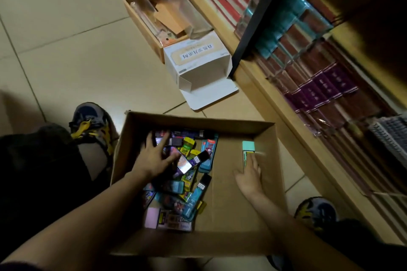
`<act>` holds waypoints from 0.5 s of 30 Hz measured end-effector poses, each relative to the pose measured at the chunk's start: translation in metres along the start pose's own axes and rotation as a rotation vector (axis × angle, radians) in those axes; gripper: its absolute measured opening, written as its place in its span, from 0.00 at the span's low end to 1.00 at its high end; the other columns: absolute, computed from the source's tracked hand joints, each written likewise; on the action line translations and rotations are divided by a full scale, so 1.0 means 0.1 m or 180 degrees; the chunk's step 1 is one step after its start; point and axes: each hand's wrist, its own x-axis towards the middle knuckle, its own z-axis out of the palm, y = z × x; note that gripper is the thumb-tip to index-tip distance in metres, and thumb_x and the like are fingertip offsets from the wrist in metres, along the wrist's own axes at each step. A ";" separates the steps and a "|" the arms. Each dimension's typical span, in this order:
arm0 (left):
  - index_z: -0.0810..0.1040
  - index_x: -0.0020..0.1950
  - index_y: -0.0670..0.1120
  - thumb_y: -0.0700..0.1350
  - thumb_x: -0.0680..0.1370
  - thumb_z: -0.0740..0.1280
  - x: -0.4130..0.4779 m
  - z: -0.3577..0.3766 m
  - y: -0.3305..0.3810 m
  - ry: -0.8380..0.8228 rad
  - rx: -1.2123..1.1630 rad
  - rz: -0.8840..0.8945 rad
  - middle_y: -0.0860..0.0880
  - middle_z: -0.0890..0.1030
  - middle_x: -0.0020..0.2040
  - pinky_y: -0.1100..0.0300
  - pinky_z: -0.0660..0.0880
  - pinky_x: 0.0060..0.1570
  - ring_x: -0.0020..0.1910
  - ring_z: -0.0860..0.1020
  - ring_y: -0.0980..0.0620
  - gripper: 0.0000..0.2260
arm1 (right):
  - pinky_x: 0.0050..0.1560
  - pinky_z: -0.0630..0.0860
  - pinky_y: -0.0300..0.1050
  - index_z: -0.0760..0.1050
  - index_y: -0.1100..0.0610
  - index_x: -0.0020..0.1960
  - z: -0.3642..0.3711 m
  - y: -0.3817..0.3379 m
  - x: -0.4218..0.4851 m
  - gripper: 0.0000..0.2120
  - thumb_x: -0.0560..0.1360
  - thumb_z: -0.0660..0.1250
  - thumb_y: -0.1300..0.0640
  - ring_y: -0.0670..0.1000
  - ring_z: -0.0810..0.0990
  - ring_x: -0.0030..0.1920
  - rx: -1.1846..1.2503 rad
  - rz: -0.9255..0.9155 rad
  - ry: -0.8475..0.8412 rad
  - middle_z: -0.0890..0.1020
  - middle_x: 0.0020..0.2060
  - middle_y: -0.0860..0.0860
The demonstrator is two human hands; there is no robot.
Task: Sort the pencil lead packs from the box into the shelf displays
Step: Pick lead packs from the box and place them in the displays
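An open cardboard box (271,182) sits on the floor between my feet. Its left half holds a heap of several pencil lead packs (191,174) in purple, teal, yellow and black. My left hand (154,158) lies spread on top of that heap, fingers apart, gripping nothing that I can see. A single mint-green pack (248,149) lies apart on the bare right side of the box bottom. My right hand (250,175) lies flat with its fingertips touching that pack's near end. The shelf displays (319,86) at the right hold rows of red, teal and purple packs.
A white empty carton (198,68) and a brown box of cardboard and plastic scraps (163,17) lie on the tiled floor beyond. A black shelf upright (259,20) and the wooden shelf edge (275,103) run along the right. My shoes (92,123) flank the box.
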 end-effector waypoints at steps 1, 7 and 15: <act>0.48 0.77 0.59 0.66 0.75 0.58 0.03 0.01 -0.01 -0.0015 0.0065 0.0002 0.41 0.42 0.78 0.43 0.56 0.71 0.75 0.50 0.35 0.34 | 0.73 0.51 0.48 0.47 0.58 0.77 0.02 -0.01 0.03 0.33 0.78 0.60 0.56 0.56 0.50 0.75 -0.0041 0.0018 0.0065 0.49 0.77 0.51; 0.44 0.76 0.62 0.66 0.77 0.51 -0.06 0.20 0.02 0.0071 0.0579 0.0045 0.44 0.41 0.78 0.43 0.50 0.72 0.76 0.44 0.39 0.30 | 0.74 0.53 0.50 0.47 0.54 0.77 0.12 -0.03 -0.04 0.33 0.78 0.60 0.53 0.54 0.49 0.75 -0.0458 -0.0142 0.0155 0.46 0.77 0.49; 0.48 0.76 0.60 0.64 0.79 0.50 -0.57 0.60 0.22 0.0156 0.0590 -0.0019 0.42 0.41 0.78 0.45 0.45 0.73 0.76 0.43 0.39 0.28 | 0.74 0.53 0.50 0.52 0.48 0.77 0.24 0.04 -0.34 0.30 0.78 0.59 0.53 0.52 0.51 0.75 -0.0914 -0.0716 -0.0148 0.49 0.77 0.44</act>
